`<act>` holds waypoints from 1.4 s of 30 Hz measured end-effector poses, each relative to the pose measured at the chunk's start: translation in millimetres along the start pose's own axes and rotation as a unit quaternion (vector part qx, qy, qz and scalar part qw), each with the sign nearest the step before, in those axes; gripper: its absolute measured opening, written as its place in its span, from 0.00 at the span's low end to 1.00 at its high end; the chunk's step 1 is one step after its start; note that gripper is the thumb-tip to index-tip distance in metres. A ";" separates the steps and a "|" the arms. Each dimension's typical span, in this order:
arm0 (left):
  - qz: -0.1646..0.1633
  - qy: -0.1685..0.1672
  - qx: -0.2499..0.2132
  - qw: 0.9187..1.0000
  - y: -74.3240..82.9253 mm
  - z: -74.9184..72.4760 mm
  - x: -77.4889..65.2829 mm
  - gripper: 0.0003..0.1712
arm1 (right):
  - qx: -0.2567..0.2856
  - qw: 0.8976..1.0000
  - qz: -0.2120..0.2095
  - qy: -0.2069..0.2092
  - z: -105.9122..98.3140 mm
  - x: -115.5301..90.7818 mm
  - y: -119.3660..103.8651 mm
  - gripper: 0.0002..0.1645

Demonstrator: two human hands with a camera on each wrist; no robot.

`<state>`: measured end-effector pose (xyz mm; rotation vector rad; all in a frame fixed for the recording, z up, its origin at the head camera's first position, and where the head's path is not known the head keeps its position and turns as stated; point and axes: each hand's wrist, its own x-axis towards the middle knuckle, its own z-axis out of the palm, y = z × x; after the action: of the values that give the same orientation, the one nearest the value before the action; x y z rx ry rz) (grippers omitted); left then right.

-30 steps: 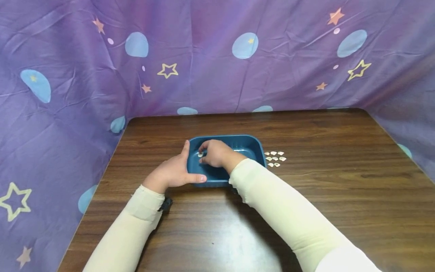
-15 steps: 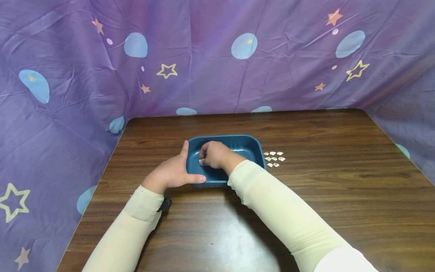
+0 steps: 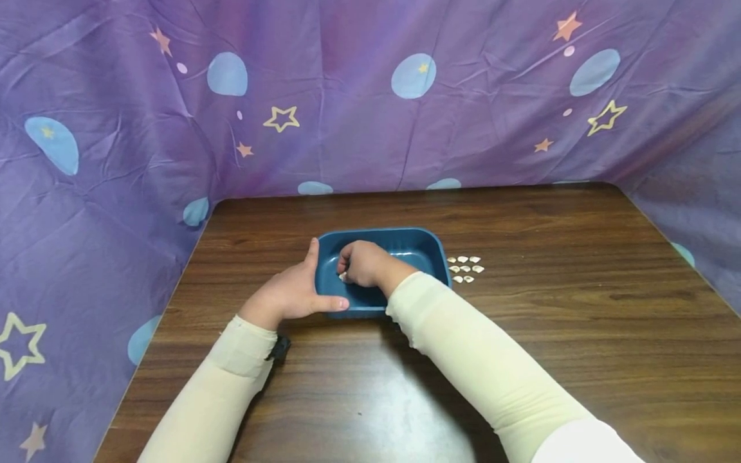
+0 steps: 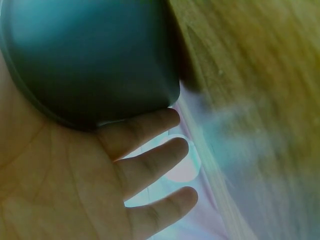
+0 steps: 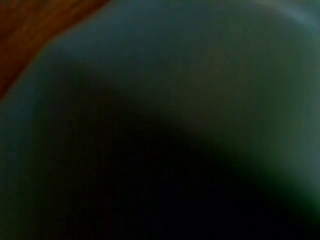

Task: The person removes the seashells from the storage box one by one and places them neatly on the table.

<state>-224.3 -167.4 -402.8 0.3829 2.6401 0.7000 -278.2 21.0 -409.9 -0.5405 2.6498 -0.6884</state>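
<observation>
A blue rectangular plastic basin [image 3: 425, 247] stands on the table in the head view. My left hand [image 3: 283, 292] spans its left end, the thumb lying along the near rim and a finger up at the far corner. In the left wrist view the palm rests on the basin's outer wall [image 4: 100, 60], with straight, spread fingers [image 4: 152, 162]. Inside the basin, toward its left end, my right hand [image 3: 367, 263] pinches a small white seashell [image 3: 343, 276] low down; the fingers partly cover it. The right wrist view is dark and blurred.
Several small white shells [image 3: 465, 269] lie in short rows on the brown wooden table [image 3: 550, 321], just right of the basin. A purple cloth [image 3: 359, 128] with stars and planets hangs behind the table and along its sides.
A second ago the right thumb and fingers were apart near the shell; they have closed and pinch it, slightly nearer the basin's front. The left hand has stayed in place on the basin.
</observation>
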 end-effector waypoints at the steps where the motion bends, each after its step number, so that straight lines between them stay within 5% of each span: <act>1: -0.001 0.000 0.000 1.000 0.0 0.2 0.2 0.82 | 0.004 1.000 0.002 0.000 -0.1 0.0 -0.1 0.04; 42: 0.006 -0.001 -0.001 1.000 -0.9 -0.2 1.8 0.82 | -0.013 1.000 0.015 0.002 -1.8 0.9 1.1 0.09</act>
<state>-226.1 -167.5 -403.7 0.3995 2.6380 0.7058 -280.0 22.2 -409.1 -0.5050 2.6676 -0.6475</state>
